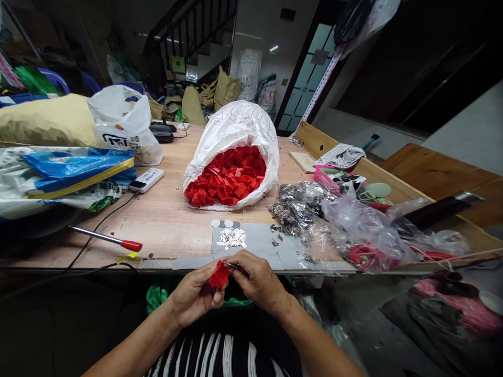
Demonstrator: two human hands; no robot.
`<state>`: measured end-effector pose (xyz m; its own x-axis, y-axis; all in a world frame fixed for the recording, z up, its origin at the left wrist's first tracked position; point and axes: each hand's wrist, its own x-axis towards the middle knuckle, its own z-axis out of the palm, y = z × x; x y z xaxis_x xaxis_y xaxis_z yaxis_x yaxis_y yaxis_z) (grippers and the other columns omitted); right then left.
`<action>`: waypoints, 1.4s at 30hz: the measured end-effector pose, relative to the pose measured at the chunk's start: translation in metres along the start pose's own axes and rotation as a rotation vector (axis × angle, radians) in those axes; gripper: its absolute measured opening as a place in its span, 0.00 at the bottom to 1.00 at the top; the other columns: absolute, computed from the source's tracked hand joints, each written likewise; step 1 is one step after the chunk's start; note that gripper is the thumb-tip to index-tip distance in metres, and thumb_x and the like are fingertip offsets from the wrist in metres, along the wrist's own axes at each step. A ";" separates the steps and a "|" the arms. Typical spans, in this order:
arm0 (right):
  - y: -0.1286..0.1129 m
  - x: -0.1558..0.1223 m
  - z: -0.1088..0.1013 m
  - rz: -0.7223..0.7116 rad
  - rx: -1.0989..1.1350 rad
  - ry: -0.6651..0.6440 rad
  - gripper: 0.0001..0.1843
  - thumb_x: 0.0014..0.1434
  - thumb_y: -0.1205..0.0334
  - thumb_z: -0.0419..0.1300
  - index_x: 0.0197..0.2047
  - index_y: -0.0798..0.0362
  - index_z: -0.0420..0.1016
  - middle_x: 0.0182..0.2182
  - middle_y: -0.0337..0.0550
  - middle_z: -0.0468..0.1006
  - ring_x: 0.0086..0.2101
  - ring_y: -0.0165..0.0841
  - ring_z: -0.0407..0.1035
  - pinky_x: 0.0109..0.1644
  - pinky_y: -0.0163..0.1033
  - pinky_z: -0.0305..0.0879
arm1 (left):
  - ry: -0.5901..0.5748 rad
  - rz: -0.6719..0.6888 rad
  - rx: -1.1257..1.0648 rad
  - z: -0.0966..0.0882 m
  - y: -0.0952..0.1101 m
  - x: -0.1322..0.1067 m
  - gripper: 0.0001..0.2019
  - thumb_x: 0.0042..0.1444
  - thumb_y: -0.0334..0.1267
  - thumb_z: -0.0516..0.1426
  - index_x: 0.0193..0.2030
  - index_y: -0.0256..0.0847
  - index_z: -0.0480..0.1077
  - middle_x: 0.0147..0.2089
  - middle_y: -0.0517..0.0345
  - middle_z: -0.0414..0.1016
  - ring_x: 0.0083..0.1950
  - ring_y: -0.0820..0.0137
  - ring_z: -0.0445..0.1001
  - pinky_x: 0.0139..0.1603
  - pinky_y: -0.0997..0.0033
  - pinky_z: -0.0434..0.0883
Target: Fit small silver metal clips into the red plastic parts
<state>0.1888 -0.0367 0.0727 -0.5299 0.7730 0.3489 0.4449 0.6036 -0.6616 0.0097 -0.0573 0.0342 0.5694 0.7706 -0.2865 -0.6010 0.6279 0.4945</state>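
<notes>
My left hand is closed around a small red plastic part, held just below the table's front edge. My right hand pinches a thin dark metal piece against that part. Right beyond my hands a small heap of tiny metal pieces lies on a grey sheet. Farther back, a white sack lies on its side, spilling several red plastic parts.
A red-handled tool lies at the front left of the wooden table. Clear bags of metal parts sit to the right, with a pink basket behind. Bags, a remote and cables crowd the left.
</notes>
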 end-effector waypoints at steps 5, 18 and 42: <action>-0.004 0.002 -0.003 0.066 0.068 -0.051 0.11 0.62 0.68 0.54 0.45 0.49 0.75 0.36 0.43 0.76 0.39 0.34 0.70 0.44 0.38 0.67 | -0.020 -0.005 0.006 -0.004 -0.002 0.002 0.13 0.59 0.40 0.56 0.46 0.35 0.71 0.27 0.56 0.70 0.20 0.77 0.68 0.23 0.77 0.62; 0.000 0.003 -0.006 0.358 0.358 -0.048 0.05 0.59 0.60 0.59 0.36 0.52 0.70 0.30 0.35 0.72 0.30 0.28 0.63 0.34 0.32 0.60 | -0.059 0.009 -0.012 -0.001 0.001 0.000 0.25 0.61 0.39 0.54 0.65 0.44 0.56 0.27 0.57 0.70 0.19 0.77 0.66 0.22 0.77 0.59; 0.024 -0.014 0.014 0.530 0.495 0.063 0.12 0.55 0.57 0.62 0.33 0.52 0.61 0.27 0.32 0.62 0.28 0.27 0.55 0.31 0.32 0.53 | 0.145 0.746 1.186 -0.002 0.000 0.004 0.16 0.51 0.35 0.63 0.48 0.45 0.75 0.45 0.51 0.74 0.46 0.62 0.72 0.47 0.64 0.69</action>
<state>0.1968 -0.0361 0.0424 -0.2846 0.9558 -0.0745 0.2433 -0.0031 -0.9699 0.0111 -0.0540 0.0310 0.2253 0.9265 0.3014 0.1333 -0.3357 0.9325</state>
